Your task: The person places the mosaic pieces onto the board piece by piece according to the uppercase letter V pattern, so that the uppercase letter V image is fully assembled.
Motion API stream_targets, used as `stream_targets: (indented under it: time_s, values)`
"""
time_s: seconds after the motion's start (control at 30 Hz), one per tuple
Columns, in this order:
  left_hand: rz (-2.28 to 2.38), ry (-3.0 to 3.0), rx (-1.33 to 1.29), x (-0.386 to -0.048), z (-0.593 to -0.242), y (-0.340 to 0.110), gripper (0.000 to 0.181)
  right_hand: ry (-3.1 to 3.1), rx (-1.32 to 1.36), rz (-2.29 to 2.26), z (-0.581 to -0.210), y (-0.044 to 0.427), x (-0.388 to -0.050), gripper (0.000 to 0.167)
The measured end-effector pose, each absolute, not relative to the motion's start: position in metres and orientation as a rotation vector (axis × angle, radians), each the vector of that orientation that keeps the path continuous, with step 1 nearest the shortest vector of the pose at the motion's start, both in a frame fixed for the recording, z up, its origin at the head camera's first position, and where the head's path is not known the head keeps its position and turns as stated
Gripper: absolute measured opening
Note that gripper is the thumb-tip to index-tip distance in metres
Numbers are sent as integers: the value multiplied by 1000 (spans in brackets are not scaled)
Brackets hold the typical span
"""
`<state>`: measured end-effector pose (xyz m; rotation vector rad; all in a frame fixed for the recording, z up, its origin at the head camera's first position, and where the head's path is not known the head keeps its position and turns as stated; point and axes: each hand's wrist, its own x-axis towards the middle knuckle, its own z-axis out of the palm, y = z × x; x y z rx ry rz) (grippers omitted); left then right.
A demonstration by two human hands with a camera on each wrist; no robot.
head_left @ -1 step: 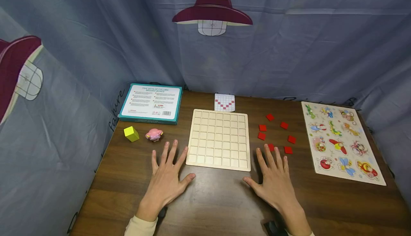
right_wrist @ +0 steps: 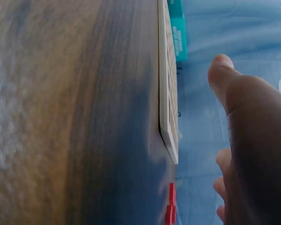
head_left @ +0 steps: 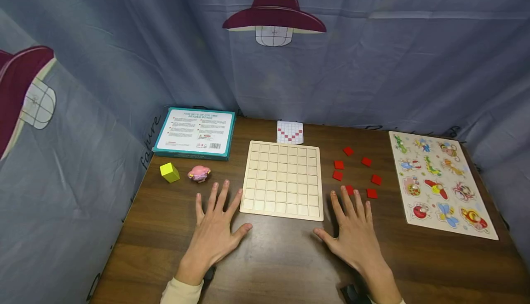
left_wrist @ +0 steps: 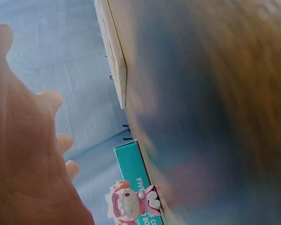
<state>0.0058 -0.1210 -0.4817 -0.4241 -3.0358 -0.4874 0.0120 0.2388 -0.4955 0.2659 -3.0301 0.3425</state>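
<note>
A pale wooden grid board (head_left: 281, 180) lies mid-table with bare square cells. To its left, my left hand (head_left: 215, 235) is spread palm down, its fingertips near the board's front left corner. The left wrist view shows that hand (left_wrist: 28, 136) apart from the tabletop. My right hand (head_left: 354, 235) is spread the same way at the board's front right. Its fingertips are close to several loose red square tiles (head_left: 371, 193), one partly hidden behind a finger. Neither hand holds anything. Behind the board is a small card (head_left: 290, 132) printed with a red V-shaped pattern of squares.
At the back left lies a teal box (head_left: 193, 133). In front of it are a yellow cube (head_left: 169, 172) and a small pink figurine (head_left: 199, 174). A picture board (head_left: 443, 184) with animals and insects lies on the right. Blue-grey curtain (head_left: 356, 74) encloses the table.
</note>
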Motion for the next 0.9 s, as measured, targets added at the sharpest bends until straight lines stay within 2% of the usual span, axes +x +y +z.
stream_targets:
  time_s: [0.23, 0.47, 0.67, 0.8, 0.9]
  values:
    - [-748, -3070, -437, 0, -489, -118, 84, -2959, 239, 452, -501, 250, -1, 97]
    - [-1158, -2976, -465, -23, -509, -114, 94, -2802, -72, 656, -508, 268, -28, 63]
    - [-1206, -2938, -370, -31, -514, -108, 93, -2754, -268, 715, -515, 276, -37, 43]
    - [-1155, -2970, -386, -31, -515, -108, 94, -2687, -255, 695, -521, 277, -37, 30]
    - [-1119, -2978, -370, -30, -516, -109, 92, -2664, -206, 688, -527, 275, -37, 26]
